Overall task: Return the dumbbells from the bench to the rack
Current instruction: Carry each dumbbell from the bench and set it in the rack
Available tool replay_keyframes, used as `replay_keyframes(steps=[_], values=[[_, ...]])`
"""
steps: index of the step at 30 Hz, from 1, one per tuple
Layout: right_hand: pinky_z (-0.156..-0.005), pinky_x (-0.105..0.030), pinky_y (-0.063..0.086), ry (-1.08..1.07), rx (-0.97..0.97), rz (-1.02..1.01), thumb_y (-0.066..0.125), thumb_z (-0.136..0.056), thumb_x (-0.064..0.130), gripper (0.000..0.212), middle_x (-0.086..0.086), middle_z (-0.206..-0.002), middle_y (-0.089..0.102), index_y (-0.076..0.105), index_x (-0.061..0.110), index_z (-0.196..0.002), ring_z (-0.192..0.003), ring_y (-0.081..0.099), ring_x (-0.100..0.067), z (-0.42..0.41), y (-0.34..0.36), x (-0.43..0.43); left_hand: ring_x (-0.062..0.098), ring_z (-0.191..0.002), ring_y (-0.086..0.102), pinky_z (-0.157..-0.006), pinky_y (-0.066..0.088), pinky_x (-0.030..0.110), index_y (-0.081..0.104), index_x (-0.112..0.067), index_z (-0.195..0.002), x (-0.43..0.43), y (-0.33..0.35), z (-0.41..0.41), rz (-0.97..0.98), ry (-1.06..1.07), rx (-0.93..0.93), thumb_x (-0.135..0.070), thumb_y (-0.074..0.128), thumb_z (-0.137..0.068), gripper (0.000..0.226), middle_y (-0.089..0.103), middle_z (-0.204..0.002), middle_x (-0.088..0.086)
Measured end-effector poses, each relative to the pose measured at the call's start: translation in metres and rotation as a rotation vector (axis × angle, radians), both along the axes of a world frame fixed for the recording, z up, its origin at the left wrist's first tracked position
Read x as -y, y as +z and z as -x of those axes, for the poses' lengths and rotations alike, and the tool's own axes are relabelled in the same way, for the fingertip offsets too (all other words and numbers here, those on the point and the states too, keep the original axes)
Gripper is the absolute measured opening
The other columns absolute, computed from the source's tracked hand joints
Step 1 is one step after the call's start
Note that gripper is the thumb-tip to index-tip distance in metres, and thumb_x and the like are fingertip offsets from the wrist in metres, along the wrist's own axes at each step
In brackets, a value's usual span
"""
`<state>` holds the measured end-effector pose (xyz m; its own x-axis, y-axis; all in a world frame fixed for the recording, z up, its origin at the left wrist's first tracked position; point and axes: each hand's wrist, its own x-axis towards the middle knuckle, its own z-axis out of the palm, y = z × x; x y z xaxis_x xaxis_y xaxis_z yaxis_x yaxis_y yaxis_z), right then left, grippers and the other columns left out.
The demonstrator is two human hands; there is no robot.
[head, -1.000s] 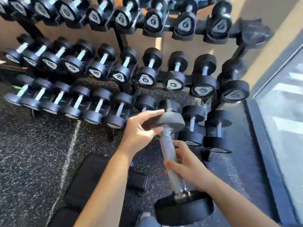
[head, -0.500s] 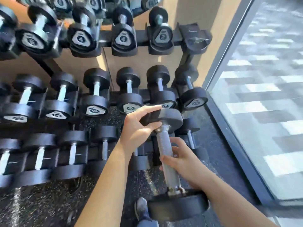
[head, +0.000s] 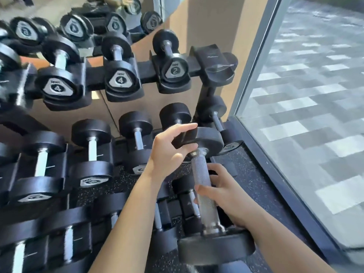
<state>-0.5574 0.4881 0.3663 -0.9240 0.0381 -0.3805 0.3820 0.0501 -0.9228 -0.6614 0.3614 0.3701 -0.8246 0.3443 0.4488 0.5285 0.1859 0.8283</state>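
Closer now, both hands carry dumbbell point(head: 204, 186) toward rack's point(head: 214, 62) empty right-end cradle.

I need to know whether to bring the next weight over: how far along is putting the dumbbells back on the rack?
Done: most cradles on the rack already hold dumbbells. In hand: one dumbbell, the left hand on its upper head, the right hand around the handle; it is not seated. Left: setting it down. One empty cradle shows at the top row's right end. The bench is out of view.

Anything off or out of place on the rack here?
Only one gap: the empty cradle at the right end of the top row, beside the dumbbell marked 2. The carried dumbbell is held by both hands, not racked. Nothing looks damaged.
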Motion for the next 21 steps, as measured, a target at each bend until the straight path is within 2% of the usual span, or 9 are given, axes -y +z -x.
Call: replay_keyframes(steps=[3, 8, 10, 12, 15, 19, 21], values=[[-0.058, -0.031, 0.055, -0.023, -0.003, 0.018, 0.06, -0.082, 0.0, 0.042, -0.012, -0.091, 0.061, 0.04, 0.018, -0.115, -0.058, 0.064, -0.019, 0.024, 0.0, -0.024, -0.002, -0.1, 0.057, -0.089, 0.043, 0.013, 0.06, -0.025, -0.11, -0.026, 0.001, 0.024, -0.013, -0.004, 0.007, -0.001, 0.072, -0.071, 0.048, 0.061, -0.104, -0.018], [-0.056, -0.03, 0.053, -0.006, -0.019, 0.006, 0.059, -0.083, -0.001, 0.042, -0.013, -0.091, 0.059, 0.038, 0.014, -0.117, -0.056, 0.063, -0.018, 0.074, 0.002, -0.08, -0.008, -0.093, 0.057, -0.081, 0.042, 0.006, 0.062, -0.016, -0.109, -0.083, 0.004, 0.069, -0.029, 0.009, 0.049, 0.004, 0.07, -0.07, 0.044, 0.062, -0.099, -0.015], [-0.059, -0.034, 0.054, -0.014, -0.029, 0.019, 0.059, -0.083, -0.002, 0.042, -0.014, -0.091, 0.058, 0.039, 0.012, -0.117, -0.058, 0.062, -0.02, 0.097, 0.003, -0.106, -0.011, -0.093, 0.056, -0.081, 0.042, 0.006, 0.062, -0.015, -0.109, -0.111, 0.007, 0.09, -0.033, 0.025, 0.083, 0.005, 0.069, -0.071, 0.044, 0.061, -0.099, -0.018], [-0.068, -0.044, 0.056, -0.028, -0.033, 0.002, 0.06, -0.082, -0.002, 0.043, -0.015, -0.092, 0.058, 0.039, 0.012, -0.117, -0.064, 0.063, -0.025, 0.12, 0.005, -0.134, -0.01, -0.095, 0.055, -0.085, 0.042, 0.008, 0.062, -0.015, -0.11, -0.138, 0.009, 0.112, -0.03, 0.028, 0.113, 0.004, 0.069, -0.072, 0.043, 0.062, -0.101, -0.014], [-0.079, -0.05, 0.054, -0.013, -0.042, -0.032, 0.06, -0.082, 0.001, 0.042, -0.017, -0.096, 0.06, 0.04, 0.014, -0.116, -0.072, 0.063, -0.029, 0.154, 0.009, -0.173, -0.009, -0.095, 0.056, -0.085, 0.041, 0.007, 0.062, -0.018, -0.109, -0.175, 0.014, 0.144, -0.048, 0.042, 0.138, 0.003, 0.069, -0.072, 0.043, 0.064, -0.103, -0.011], [-0.073, -0.044, 0.055, 0.004, -0.052, -0.069, 0.06, -0.082, 0.002, 0.043, -0.012, -0.094, 0.061, 0.04, 0.016, -0.117, -0.069, 0.063, -0.025, 0.199, 0.014, -0.211, -0.008, -0.094, 0.057, -0.084, 0.041, 0.007, 0.062, -0.026, -0.107, -0.21, 0.015, 0.184, -0.078, 0.071, 0.14, 0.002, 0.069, -0.072, 0.045, 0.062, -0.101, -0.019], [-0.071, -0.041, 0.056, 0.004, -0.047, -0.065, 0.06, -0.082, 0.002, 0.042, -0.014, -0.098, 0.061, 0.04, 0.018, -0.115, -0.068, 0.064, -0.025, 0.22, 0.015, -0.222, -0.009, -0.093, 0.058, -0.082, 0.041, 0.006, 0.061, -0.032, -0.104, -0.22, 0.016, 0.203, -0.094, 0.077, 0.143, 0.002, 0.07, -0.071, 0.048, 0.061, -0.1, -0.023]])
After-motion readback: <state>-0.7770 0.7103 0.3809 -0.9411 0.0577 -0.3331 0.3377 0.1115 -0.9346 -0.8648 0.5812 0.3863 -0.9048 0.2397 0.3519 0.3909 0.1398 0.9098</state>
